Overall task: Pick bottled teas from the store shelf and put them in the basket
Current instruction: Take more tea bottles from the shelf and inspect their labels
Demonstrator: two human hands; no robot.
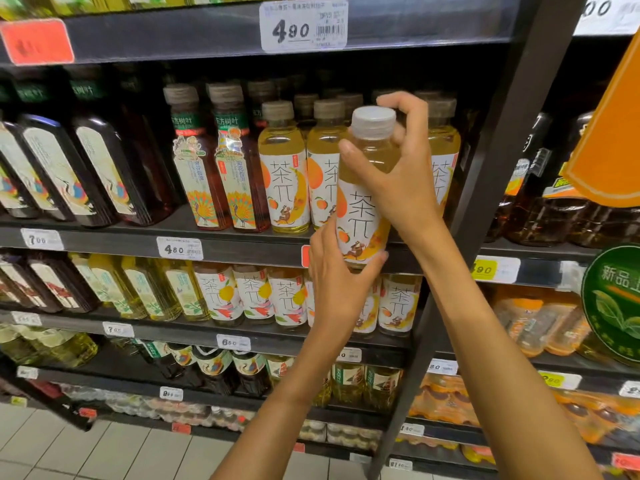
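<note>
Two hands met on one tea bottle [363, 199] in the head view, holding it upright in front of the shelf [221, 245]. Right hand [398, 174] was wrapped around the bottle's upper body below the white cap [373, 122], thumb across the front and fingers curled behind the neck. Left hand [337, 271] cupped the base, its thumb and fingers pressed against the lower label. Behind the bottle, matching yellow teas [282, 174] stood in a row on the same shelf, beside reddish bottles [221, 161] and dark ones [100, 168] farther left. A price tag [304, 25] reading 4.80 hung on the shelf edge above. No basket appeared in view.
</note>
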